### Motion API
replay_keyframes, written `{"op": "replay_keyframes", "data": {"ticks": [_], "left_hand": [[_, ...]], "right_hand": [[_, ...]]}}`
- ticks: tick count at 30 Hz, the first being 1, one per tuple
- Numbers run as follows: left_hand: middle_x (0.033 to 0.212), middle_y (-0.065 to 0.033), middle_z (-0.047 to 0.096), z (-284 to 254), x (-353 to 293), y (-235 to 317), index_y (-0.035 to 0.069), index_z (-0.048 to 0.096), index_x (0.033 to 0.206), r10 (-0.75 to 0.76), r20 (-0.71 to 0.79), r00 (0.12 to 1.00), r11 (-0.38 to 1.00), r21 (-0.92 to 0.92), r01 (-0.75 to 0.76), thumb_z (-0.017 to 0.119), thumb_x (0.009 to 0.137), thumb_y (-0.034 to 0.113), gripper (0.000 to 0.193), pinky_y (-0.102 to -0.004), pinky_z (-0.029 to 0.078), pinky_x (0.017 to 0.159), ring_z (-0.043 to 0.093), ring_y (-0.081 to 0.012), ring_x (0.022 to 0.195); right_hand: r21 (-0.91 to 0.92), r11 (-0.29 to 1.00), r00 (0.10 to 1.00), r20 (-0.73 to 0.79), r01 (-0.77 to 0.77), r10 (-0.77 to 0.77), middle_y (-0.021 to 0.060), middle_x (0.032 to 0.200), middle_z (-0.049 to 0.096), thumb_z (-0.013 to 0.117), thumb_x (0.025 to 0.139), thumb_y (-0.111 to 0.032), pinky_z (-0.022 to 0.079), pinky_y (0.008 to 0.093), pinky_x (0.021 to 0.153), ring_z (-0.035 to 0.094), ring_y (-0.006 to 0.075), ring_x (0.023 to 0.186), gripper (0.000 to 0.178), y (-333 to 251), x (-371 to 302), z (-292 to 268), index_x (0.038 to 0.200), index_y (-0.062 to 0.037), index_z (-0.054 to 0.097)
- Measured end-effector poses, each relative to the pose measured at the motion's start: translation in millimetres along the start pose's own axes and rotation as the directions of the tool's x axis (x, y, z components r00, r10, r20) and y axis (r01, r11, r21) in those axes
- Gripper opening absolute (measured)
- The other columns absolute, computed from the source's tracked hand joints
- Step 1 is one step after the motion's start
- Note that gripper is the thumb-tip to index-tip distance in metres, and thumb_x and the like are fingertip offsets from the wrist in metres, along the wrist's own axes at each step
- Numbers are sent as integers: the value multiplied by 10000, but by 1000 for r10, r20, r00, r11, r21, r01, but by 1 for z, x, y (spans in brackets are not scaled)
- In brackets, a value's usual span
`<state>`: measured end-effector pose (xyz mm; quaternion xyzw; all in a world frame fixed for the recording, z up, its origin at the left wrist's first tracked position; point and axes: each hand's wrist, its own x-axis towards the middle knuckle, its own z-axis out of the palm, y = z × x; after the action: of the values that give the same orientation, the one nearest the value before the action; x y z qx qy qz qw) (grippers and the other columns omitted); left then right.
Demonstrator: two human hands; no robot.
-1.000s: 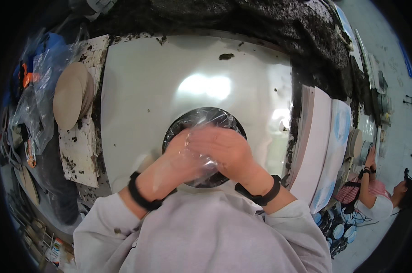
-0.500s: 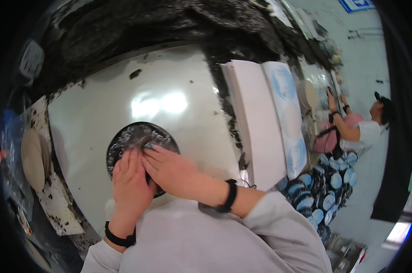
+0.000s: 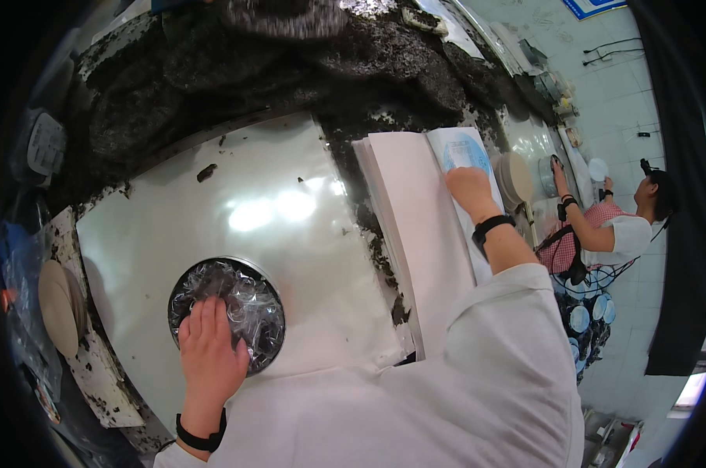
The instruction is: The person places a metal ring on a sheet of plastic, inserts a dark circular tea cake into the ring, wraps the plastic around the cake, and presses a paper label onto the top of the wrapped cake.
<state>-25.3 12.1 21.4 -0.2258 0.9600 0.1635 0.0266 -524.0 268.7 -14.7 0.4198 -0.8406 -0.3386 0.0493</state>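
A round black mould [image 3: 269,360] sits on the white work board, its dark contents covered by crinkled clear plastic film [image 3: 248,300]. My left hand [image 3: 212,347] lies flat on the film near the mould's left side, fingers stretched out. Off to the right, my right hand [image 3: 470,191] is at the strip of white sheets printed with blue round designs [image 3: 456,148]. Its fingers are curled under, and the fingertips are hidden, so I cannot tell if a sheet is between them. A thick stack of plain white paper [image 3: 411,234] lies beside the printed strip.
Heaps of dark, wet-looking material [image 3: 236,70] line the far side of the white board [image 3: 134,249]. Cardboard discs [image 3: 59,308] stand at left, more round discs [image 3: 514,179] at right. Another person [image 3: 614,222] works at the far right, near blue-labelled round packs [image 3: 579,318].
My right hand has left the mould and reached right to the printed sheets. My left hand stays on the film. In the picture, the mould sits lower and the paper stack further left.
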Motion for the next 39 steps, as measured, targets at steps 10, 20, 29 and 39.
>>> {"op": "replay_keyframes", "data": {"ticks": [10, 20, 29, 39], "left_hand": [[1362, -176, 475, -5, -1, -1, -49, 486, 1299, 9, -14, 1000, 1000, -16, -9, 695, 700, 198, 681, -461, 305, 1068, 420, -340, 1289], [1347, -164, 509, 10, -5, -11, -22, 533, 1266, 48, -162, 986, 996, -66, -60, 687, 756, 267, 606, -431, 327, 1061, 436, -306, 1291], [1327, -84, 562, 8, -17, -14, 111, 559, 1268, 4, -146, 989, 972, -232, -38, 627, 836, 328, 488, -383, 310, 1086, 485, -235, 1255], [1352, -86, 554, -3, -18, -12, 133, 500, 1348, -186, 26, 982, 660, -737, 145, 690, 818, 382, 616, -394, 364, 1084, 476, -252, 1288]], "right_hand": [[671, 715, 929, -105, -197, 355, 172, 855, 626, 658, 868, -422, 484, 421, 766, 594, 364, 845, 402, 26, -14, 23, 854, -26, 592], [951, 224, 470, -301, 213, 830, 137, 1112, 611, 517, 1002, -293, 469, 355, 901, 597, 229, 1004, 363, 130, -143, -158, 1195, 14, 531], [454, 366, 571, -748, 812, -338, 79, 1409, 529, 668, 795, -85, 202, 569, 1168, 384, 346, 1386, 500, -290, -160, -223, 1290, -132, 612], [714, 282, 759, -535, 641, -371, 245, 1566, 212, 476, 955, -447, 151, 491, 1188, 189, 362, 1468, 773, -312, -101, -266, 1495, 46, 229]]}}
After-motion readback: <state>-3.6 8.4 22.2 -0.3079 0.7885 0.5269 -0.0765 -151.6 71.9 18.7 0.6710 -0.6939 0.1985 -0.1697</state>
